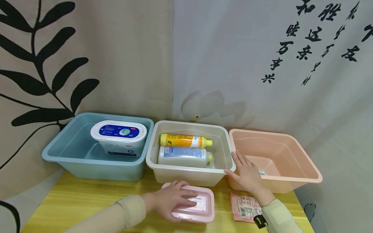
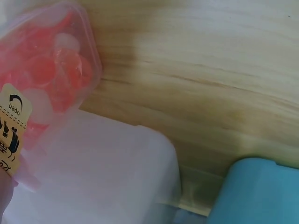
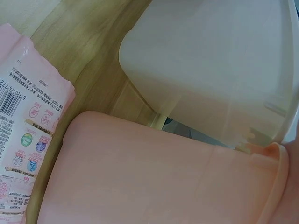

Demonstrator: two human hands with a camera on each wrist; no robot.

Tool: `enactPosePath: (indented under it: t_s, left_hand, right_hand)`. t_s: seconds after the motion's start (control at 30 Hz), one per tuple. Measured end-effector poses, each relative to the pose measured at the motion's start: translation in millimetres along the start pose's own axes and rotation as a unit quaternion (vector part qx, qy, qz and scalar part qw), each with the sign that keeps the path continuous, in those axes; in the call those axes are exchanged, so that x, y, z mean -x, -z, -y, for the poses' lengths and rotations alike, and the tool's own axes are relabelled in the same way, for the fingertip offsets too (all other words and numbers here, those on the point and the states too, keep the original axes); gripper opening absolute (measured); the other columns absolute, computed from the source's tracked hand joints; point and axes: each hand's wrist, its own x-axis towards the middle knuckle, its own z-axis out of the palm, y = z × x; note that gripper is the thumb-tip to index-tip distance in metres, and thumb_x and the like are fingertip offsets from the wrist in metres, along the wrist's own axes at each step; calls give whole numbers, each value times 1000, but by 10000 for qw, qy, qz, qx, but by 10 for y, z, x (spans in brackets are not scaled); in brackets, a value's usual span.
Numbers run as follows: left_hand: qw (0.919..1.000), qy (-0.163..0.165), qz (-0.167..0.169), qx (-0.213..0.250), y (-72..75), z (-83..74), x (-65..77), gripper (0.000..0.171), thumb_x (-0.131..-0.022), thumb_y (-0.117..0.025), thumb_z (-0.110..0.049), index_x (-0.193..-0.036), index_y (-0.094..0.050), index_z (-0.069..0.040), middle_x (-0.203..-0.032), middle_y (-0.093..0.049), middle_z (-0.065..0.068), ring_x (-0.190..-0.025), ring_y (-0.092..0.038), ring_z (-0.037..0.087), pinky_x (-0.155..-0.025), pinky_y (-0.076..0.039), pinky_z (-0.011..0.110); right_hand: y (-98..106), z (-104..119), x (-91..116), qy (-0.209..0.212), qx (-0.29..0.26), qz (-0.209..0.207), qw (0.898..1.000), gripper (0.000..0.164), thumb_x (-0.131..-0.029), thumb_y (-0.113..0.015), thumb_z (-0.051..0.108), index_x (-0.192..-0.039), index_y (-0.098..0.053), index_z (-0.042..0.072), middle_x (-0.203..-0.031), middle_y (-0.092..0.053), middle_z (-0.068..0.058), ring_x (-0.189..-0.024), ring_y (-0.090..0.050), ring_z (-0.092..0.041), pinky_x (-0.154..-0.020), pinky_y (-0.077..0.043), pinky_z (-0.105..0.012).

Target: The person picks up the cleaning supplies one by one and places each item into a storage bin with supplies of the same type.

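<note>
A pink lidded box (image 1: 207,207) with a printed label sits at the front middle of the table. My left hand (image 1: 175,200) lies over it, fingers spread across the lid and thumb at the near edge. Through the box's clear side (image 2: 56,60), the left wrist view shows red and white rounded pieces. My right hand (image 1: 247,173) rests where the rims of the white bin (image 1: 186,176) and the peach bin (image 1: 291,179) meet, its fingers extended. Below that wrist lies a pink printed packet (image 1: 244,207), partly covered by the sleeve.
A blue bin (image 1: 96,168) at the left contains a white tub (image 1: 122,142) with a blue label. Inside the white bin lie a yellow-orange bottle (image 1: 185,141) and a white bottle (image 1: 183,158). A small pale item (image 1: 262,172) shows in the peach bin. Behind hangs a printed curtain (image 1: 134,58).
</note>
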Motion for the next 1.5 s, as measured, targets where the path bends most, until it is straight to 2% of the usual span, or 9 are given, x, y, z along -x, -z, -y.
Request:
enactPosePath:
  t_s: [0.2, 0.47, 0.73, 0.93, 1.0, 1.3, 1.5]
  left_hand:
    - [9999, 21, 23, 112, 120, -19, 81, 64, -74, -64, -57, -135, -47, -41, -148, -38, -13, -128, -34, 24, -102, -34, 44]
    - [9989, -326, -314, -147, 335, -65, 161, 63, -73, -65, -57, -131, -51, -39, -145, -42, -12, -127, -36, 23, -101, -35, 40]
    - [9994, -312, -52, 160, 612, -107, 238, 63, -75, -64, -53, -134, -48, -41, -147, -39, -11, -130, -34, 25, -101, -36, 44]
    - [9991, -385, -117, -98, 765, -117, 293, 63, -73, -65, -53, -133, -49, -41, -148, -38, -13, -129, -34, 25, -97, -39, 42]
    - [9988, -436, -123, -158, 825, -117, 309, 62, -74, -65, -52, -133, -49, -40, -147, -39, -12, -129, -34, 25, -99, -38, 44]
    - [9993, -291, -104, -219, 1107, -107, 403, 65, -73, -67, -49, -134, -47, -40, -148, -38, -11, -131, -34, 29, -103, -34, 47]
    - [9992, -204, -172, -298, 1226, -115, 460, 65, -72, -68, -49, -133, -49, -40, -147, -39, -10, -131, -32, 28, -102, -36, 50]
  right_hand:
    - [17, 8, -10, 7, -14, -37, 10000, 79, -87, -54, 52, -146, -30, 6, -151, -30, -20, -134, -34, -42, -101, -34, -61]
    - [14, 14, 1, 25, -22, -38, 10000, 78, -88, -54, 52, -146, -30, 6, -150, -30, -19, -133, -35, -42, -100, -35, -62]
    - [28, 18, -7, -7, 13, -3, 10000, 77, -89, -52, 52, -146, -30, 6, -151, -30, -19, -133, -36, -42, -101, -35, -61]
    - [30, 28, -3, -15, -27, 10, 10000, 77, -88, -52, 53, -146, -30, 6, -151, -29, -18, -133, -36, -42, -99, -35, -62]
    - [30, 30, 3, -19, -46, 25, 10000, 78, -88, -52, 53, -146, -29, 6, -151, -28, -19, -133, -36, -42, -99, -35, -62]
    - [29, 34, 2, -9, -36, -5, 10000, 77, -88, -52, 52, -146, -30, 6, -151, -30, -19, -132, -37, -42, -98, -36, -62]
    - [36, 36, 3, -26, -45, 46, 10000, 77, -89, -51, 53, -146, -29, 7, -152, -28, -18, -133, -36, -42, -99, -35, -62]
